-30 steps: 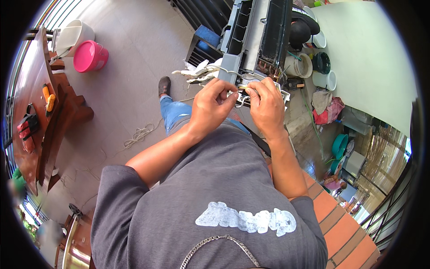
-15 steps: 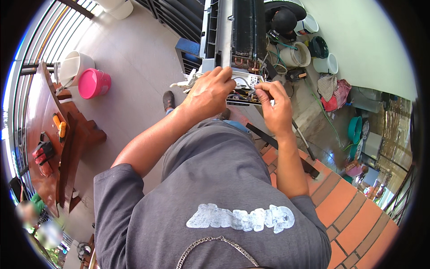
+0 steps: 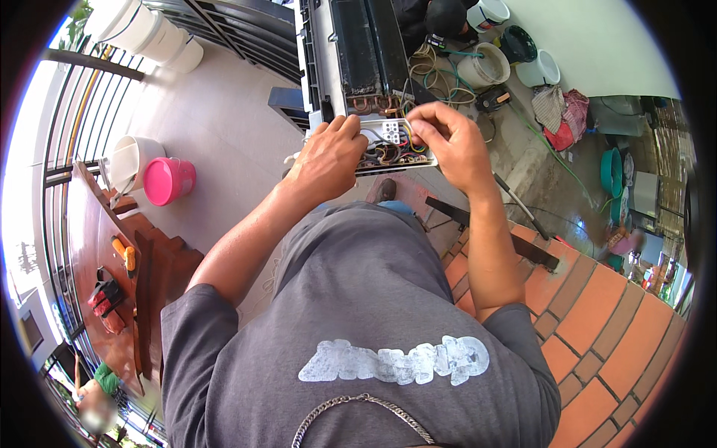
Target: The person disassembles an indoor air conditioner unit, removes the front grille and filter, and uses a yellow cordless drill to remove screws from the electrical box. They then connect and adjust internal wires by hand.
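Note:
An opened air conditioner indoor unit [image 3: 357, 56] with black fins and copper pipe bends extends away from me. At its near end sits a white wiring box [image 3: 377, 165] packed with coloured wires [image 3: 388, 153] and a white terminal block [image 3: 391, 132]. My left hand [image 3: 328, 158] is closed over the box's left end, its fingertips partly hidden. At the box's right edge, beside the wires, my right hand [image 3: 454, 145] is raised with thumb and forefinger pinched together. What lies between those fingertips is too small to make out.
Someone in a dark cap [image 3: 447, 19] crouches beyond the unit, near buckets [image 3: 485, 66] and coiled hoses. To the left are a pink bucket [image 3: 169, 181] and a wooden bench [image 3: 89, 224] bearing orange-handled tools and a red pouch. Orange brick paving [image 3: 590, 321] lies at right.
My view has shifted, and the unit appears farther left. My right hand has lifted from the wires to the box's upper right edge. My left hand stays on the box, exposing more wiring.

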`<state>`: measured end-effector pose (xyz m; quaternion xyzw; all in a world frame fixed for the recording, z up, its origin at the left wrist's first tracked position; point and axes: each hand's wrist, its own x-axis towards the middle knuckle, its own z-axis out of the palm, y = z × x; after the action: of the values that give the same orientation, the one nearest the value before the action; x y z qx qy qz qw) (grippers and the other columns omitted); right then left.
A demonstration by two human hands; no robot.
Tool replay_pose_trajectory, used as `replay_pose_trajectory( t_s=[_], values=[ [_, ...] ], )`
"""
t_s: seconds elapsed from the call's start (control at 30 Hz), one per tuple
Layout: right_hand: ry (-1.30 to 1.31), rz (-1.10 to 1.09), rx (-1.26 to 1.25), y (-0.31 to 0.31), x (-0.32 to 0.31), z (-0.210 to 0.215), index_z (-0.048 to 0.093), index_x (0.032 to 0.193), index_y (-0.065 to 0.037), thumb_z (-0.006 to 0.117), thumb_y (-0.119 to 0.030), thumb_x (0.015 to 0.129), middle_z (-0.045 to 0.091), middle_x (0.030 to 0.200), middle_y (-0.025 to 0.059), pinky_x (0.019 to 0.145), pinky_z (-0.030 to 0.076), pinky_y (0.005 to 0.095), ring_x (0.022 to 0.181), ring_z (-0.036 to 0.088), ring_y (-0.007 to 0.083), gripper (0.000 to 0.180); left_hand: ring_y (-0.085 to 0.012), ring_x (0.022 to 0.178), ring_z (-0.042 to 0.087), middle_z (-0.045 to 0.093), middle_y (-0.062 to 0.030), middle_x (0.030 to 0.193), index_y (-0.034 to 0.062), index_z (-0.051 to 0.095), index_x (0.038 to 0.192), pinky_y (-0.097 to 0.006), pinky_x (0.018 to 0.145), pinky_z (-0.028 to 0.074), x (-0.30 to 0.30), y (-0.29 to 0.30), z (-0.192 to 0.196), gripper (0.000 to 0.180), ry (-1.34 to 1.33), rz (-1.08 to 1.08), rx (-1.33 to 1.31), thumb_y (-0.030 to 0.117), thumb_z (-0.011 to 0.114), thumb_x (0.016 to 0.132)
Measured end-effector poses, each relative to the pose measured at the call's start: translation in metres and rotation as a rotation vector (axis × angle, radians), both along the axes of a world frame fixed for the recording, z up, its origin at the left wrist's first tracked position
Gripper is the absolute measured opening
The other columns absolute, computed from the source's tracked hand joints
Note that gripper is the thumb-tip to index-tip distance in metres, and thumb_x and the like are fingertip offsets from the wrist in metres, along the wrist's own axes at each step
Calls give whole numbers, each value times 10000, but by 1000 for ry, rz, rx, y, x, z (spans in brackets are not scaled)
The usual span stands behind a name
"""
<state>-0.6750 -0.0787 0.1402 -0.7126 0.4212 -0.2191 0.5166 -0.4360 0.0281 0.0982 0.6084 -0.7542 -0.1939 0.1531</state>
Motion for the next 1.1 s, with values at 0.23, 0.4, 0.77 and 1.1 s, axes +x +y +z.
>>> replay_pose_trajectory(
  t_s=[0.23, 0.4, 0.77, 1.1],
  values=[
    [269, 59, -204, 15, -39, -14, 808, 1175, -31, 827, -86, 987, 704, 1102, 82, 913, 561, 376, 1009, 705, 239, 197, -329, 1242, 636, 626, -120, 1233, -18, 747, 1098, -428, 1054, 544, 9, 6, -9, 149, 474, 211, 130, -46, 773, 954],
    [374, 51, -336, 29, -30, -30, 826, 1157, -63, 870, -104, 928, 674, 1128, 90, 980, 560, 442, 1102, 687, 315, 237, -336, 1246, 629, 613, -129, 1255, -14, 750, 1140, -433, 1073, 536, 9, 7, -8, 185, 448, 188, 120, -39, 773, 959],
    [157, -50, -145, 23, -43, -43, 832, 1117, -48, 836, -38, 934, 646, 1096, 92, 943, 542, 427, 1055, 671, 292, 183, -361, 1264, 592, 616, -127, 1286, 26, 758, 1188, -492, 1110, 495, 2, 12, -11, 234, 236, 68, -7, -17, 767, 958],
    [377, 104, -321, 19, -40, -26, 851, 1097, -56, 819, -23, 925, 646, 1095, 85, 952, 552, 450, 1103, 674, 310, 178, -345, 1243, 564, 613, -132, 1286, 19, 726, 1225, -487, 1093, 447, 0, 15, -2, 291, 268, 21, 10, 115, 815, 965]
  ],
)
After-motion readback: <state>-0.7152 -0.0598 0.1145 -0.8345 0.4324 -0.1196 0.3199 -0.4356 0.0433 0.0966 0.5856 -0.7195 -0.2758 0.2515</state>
